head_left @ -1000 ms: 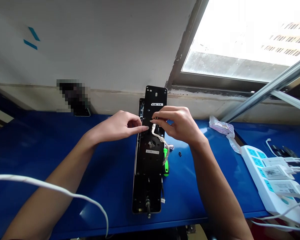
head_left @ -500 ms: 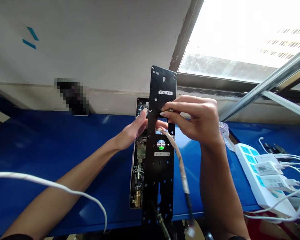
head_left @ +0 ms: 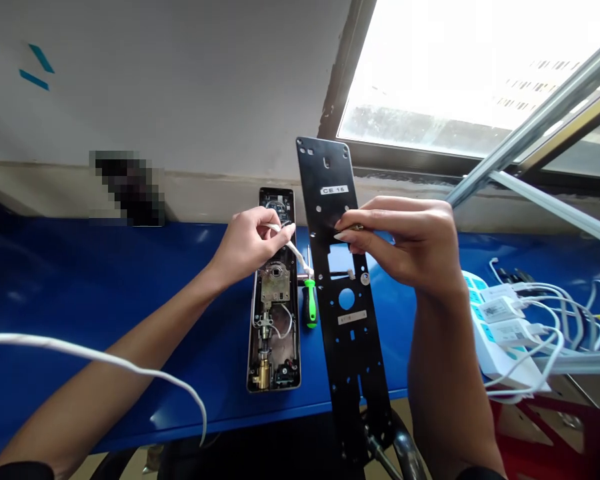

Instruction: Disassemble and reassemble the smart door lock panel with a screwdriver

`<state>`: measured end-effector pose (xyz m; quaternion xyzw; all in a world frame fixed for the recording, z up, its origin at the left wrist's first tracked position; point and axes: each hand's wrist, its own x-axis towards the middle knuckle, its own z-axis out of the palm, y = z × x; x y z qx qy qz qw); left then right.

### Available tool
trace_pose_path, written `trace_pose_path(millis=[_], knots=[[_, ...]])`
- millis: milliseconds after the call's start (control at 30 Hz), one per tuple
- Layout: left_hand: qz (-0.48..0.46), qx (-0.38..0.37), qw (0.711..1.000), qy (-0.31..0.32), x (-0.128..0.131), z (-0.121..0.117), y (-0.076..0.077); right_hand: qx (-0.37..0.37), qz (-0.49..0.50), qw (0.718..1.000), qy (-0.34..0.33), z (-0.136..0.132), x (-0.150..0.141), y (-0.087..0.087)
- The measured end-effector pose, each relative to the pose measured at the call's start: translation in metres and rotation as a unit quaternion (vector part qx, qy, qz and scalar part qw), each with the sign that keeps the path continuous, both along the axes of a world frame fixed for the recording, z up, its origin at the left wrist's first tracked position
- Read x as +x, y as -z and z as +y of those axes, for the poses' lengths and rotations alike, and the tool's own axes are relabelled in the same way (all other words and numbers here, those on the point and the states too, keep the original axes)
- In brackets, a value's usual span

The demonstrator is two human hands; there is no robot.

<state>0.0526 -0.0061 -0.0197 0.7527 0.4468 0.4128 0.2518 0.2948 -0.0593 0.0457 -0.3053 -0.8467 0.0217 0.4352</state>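
- The black metal mounting plate (head_left: 336, 287), labelled "CE 15", is being held up by the right hand (head_left: 405, 243), tilted, its lower end reaching past the worktop's front edge; it seems to be kept aside so that the lock body stays exposed.
- The right fingers (head_left: 375, 227) are being kept close together and curled at the plate's edge, with a small brass-coloured item (head_left: 357, 227) apparently being pinched, though it is too small to tell.
- The left hand (head_left: 245, 243) is being held over the top of the lock body, its left fingers (head_left: 265, 222) clamped on a white sheathed cable (head_left: 295, 248), which is being drawn toward the plate's edge, seemingly to keep it off the mechanism.
- The open lock body (head_left: 274, 333), showing a brass cylinder and linkage, is being supported flat by the blue worktop (head_left: 105, 260).
- A green-handled screwdriver (head_left: 309, 303) is being left just beside it.
- A power strip (head_left: 490, 333) with white chargers (head_left: 497, 309) is being kept at the right; a loose white cable (head_left: 80, 348) is being draped over the left forearm.
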Motion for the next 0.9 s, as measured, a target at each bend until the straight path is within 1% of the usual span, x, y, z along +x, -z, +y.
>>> trace_pose_path(millis=[67, 133, 233, 300, 367, 433, 500, 533, 600, 700, 800, 900], knots=[[0.048, 0.054, 0.997, -0.01, 0.006, -0.007, -0.004, -0.007, -0.005, 1.0, 0.012, -0.005, 0.012, 0.005], [0.079, 0.085, 0.993, -0.009, 0.014, -0.012, -0.006, -0.026, -0.005, 0.999, 0.025, -0.009, 0.023, 0.012], [0.105, 0.104, 0.989, -0.011, 0.026, -0.012, -0.005, -0.056, -0.005, 0.998, 0.025, -0.015, 0.034, 0.023], [0.115, 0.108, 0.987, 0.001, 0.033, -0.01, -0.006, -0.071, -0.003, 0.997, 0.023, -0.017, 0.041, 0.028], [0.131, 0.107, 0.984, 0.05, 0.038, -0.009, -0.011, -0.094, -0.003, 0.995, 0.035, -0.017, 0.05, 0.032], [0.159, 0.095, 0.974, 0.134, 0.042, -0.009, -0.017, -0.127, -0.002, 0.99, 0.056, -0.014, 0.06, 0.038], [0.201, 0.077, 0.951, 0.22, 0.047, -0.01, -0.022, -0.157, 0.004, 0.984, 0.078, -0.006, 0.071, 0.046], [0.224, 0.066, 0.939, 0.252, 0.049, -0.01, -0.023, -0.164, 0.007, 0.983, 0.084, -0.001, 0.075, 0.052], [0.265, 0.05, 0.917, 0.292, 0.054, -0.01, -0.022, -0.182, 0.009, 0.979, 0.094, 0.01, 0.083, 0.065], [0.315, 0.032, 0.899, 0.303, 0.062, -0.008, -0.016, -0.219, 0.007, 0.971, 0.098, 0.026, 0.091, 0.084], [0.353, 0.027, 0.892, 0.281, 0.067, -0.006, -0.013, -0.253, 0.003, 0.963, 0.096, 0.037, 0.097, 0.1], [0.376, 0.042, 0.888, 0.261, 0.072, -0.004, -0.013, -0.289, -0.005, 0.953, 0.097, 0.047, 0.103, 0.116]])
